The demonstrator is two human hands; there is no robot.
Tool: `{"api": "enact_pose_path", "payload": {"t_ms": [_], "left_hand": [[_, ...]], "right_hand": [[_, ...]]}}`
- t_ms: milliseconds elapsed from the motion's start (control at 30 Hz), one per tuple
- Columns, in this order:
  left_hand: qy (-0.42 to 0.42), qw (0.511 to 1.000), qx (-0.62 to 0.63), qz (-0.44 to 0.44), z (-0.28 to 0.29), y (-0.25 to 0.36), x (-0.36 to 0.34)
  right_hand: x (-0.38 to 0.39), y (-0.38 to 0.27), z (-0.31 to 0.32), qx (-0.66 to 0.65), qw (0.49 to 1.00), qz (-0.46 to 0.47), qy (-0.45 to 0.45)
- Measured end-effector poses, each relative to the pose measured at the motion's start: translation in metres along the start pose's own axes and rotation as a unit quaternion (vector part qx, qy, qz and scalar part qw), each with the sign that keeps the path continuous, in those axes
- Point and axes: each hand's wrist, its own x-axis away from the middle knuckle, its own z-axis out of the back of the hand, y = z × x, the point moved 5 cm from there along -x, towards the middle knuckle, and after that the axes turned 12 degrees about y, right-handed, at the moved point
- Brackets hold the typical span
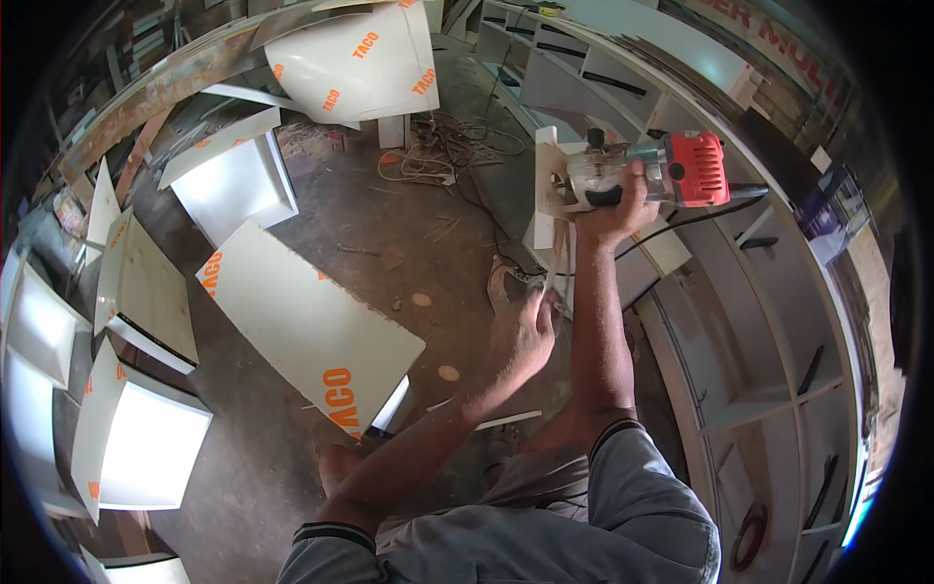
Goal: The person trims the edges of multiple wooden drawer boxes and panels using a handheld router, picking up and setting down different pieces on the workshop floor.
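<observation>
My right hand (615,212) is closed around the body of a handheld trim router (693,171) with a red motor cap. The router lies on its side, its base against the edge of a white panel (547,141). Lower down, my left hand (525,333) pinches a thin pale strip (556,255) that hangs below the router's base. The strip's upper end, near the base, is hard to make out. Pale dust covers both hands and forearms. A black power cord (681,222) runs from the router's rear and passes behind my right forearm.
To my right stands a long white cabinet frame (759,414) with several compartments. A white board (311,326) with orange print lies to the left, among several white drawer boxes (154,443). Tangled cords (438,161) and scraps lie on the dusty floor (389,253).
</observation>
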Motion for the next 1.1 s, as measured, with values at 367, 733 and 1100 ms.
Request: {"api": "enact_pose_path", "payload": {"t_ms": [367, 733, 1100], "left_hand": [[-0.249, 0.901, -0.354, -0.011, -0.045, -0.091, 0.089], [-0.242, 0.950, 0.082, 0.178, -0.123, 0.032, -0.008], [-0.284, 0.889, -0.313, -0.176, -0.048, -0.090, 0.109]], "right_hand": [[-0.077, -0.022, 0.071, 0.004, 0.991, 0.059, 0.122], [-0.062, -0.021, 0.071, -0.128, 0.982, -0.115, 0.074], [-0.091, -0.024, 0.100, -0.107, 0.980, -0.063, 0.152]]}}
